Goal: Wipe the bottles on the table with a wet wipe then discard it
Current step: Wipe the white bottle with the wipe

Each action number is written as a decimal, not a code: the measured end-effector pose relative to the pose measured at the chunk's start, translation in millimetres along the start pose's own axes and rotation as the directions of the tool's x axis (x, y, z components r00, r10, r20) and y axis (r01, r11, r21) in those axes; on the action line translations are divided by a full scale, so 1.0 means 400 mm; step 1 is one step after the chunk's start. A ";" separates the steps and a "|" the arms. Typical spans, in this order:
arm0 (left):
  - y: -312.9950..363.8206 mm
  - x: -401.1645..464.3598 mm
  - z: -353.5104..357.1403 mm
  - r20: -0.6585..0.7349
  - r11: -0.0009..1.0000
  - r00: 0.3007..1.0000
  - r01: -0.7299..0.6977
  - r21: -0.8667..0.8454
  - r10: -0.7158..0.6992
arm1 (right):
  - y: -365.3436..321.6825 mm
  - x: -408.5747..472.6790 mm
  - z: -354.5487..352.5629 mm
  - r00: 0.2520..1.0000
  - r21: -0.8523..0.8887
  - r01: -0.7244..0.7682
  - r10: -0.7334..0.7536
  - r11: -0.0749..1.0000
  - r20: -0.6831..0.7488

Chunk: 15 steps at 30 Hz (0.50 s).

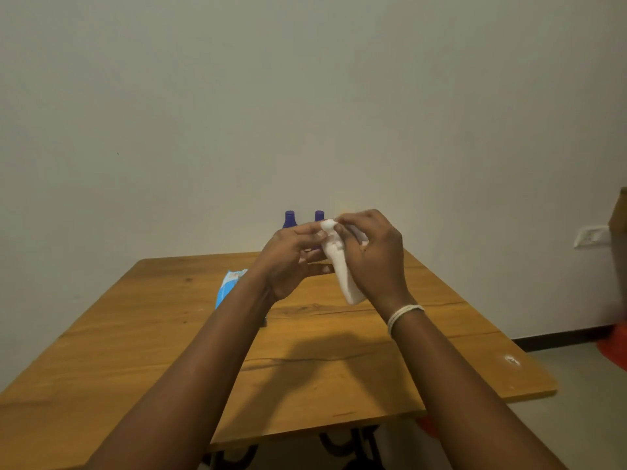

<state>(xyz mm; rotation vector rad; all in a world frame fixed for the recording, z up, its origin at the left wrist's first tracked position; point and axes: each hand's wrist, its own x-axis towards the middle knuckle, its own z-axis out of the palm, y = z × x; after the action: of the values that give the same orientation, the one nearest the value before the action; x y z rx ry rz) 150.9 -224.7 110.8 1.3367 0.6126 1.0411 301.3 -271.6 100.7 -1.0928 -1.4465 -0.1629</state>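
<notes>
Both my hands are raised above the middle of the wooden table (pixel 169 351) and pinch a white wet wipe (pixel 342 273) that hangs down between them in a folded strip. My left hand (pixel 291 259) grips its upper edge from the left. My right hand (pixel 373 256) grips it from the right and wears a pale thread band at the wrist. Behind my hands, at the table's far edge by the wall, stand two purple bottles; only the caps of the left bottle (pixel 289 219) and the right bottle (pixel 319 215) show, their bodies hidden by my hands.
A blue and white wipes pack (pixel 228 286) lies on the table left of my left forearm, partly hidden by it. A wall socket (pixel 592 236) is at the right. Something orange (pixel 614 347) lies on the floor at the right edge.
</notes>
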 end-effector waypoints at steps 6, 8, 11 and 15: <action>0.012 -0.015 -0.042 -0.047 0.999 0.998 0.040 -0.010 -0.040 | -0.015 -0.021 0.003 0.957 -0.105 0.149 -0.117 0.983 0.265; 0.012 -0.020 -0.042 -0.141 0.994 0.985 0.096 -0.055 -0.103 | -0.012 -0.043 -0.003 0.934 -0.131 0.195 -0.143 0.972 0.328; 0.023 -0.019 -0.035 -0.243 0.992 0.965 0.115 0.047 -0.100 | -0.003 -0.094 0.001 0.893 -0.192 0.297 -0.201 0.935 0.403; 0.042 -0.018 -0.017 -0.212 0.958 0.975 0.116 0.260 -0.060 | 0.014 -0.125 0.012 0.928 -0.138 0.254 -0.201 0.957 0.314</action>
<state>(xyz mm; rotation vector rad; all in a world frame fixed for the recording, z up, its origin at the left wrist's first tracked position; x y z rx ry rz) 137.4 -229.2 124.3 1.4345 0.9892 1.0541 291.5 -290.7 55.0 -1.1229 -1.8607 -0.3071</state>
